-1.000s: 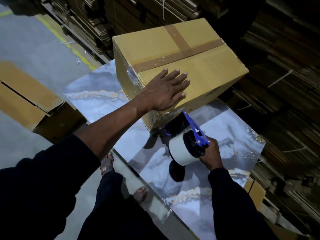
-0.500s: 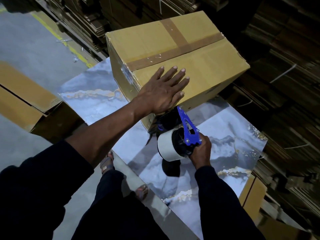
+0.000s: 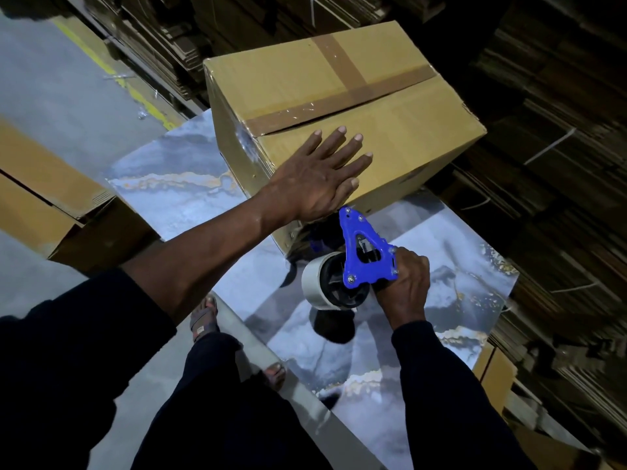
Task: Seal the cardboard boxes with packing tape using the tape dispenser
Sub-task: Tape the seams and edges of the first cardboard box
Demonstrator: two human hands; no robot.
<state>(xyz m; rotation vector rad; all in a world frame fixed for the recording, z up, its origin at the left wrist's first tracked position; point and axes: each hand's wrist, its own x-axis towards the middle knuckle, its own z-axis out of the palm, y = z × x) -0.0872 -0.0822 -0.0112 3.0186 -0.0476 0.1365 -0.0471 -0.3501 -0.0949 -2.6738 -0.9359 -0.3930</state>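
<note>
A closed cardboard box stands on a marble-patterned table, with brown tape crossed over its top seam. My left hand lies flat on the box's near top edge, fingers straight. My right hand grips the handle of a blue tape dispenser carrying a white tape roll. The dispenser's tip sits against the box's near side, just below my left hand. The box's near side face is mostly hidden behind my left arm and the dispenser.
Stacks of flattened cardboard fill the back and right. Another cardboard box lies on the floor at left, beside a yellow floor line. My sandalled feet stand by the table's near edge.
My right hand has turned the dispenser and brought it closer to the box's near side. My left hand stays flat on the box. The view has shifted slightly.
</note>
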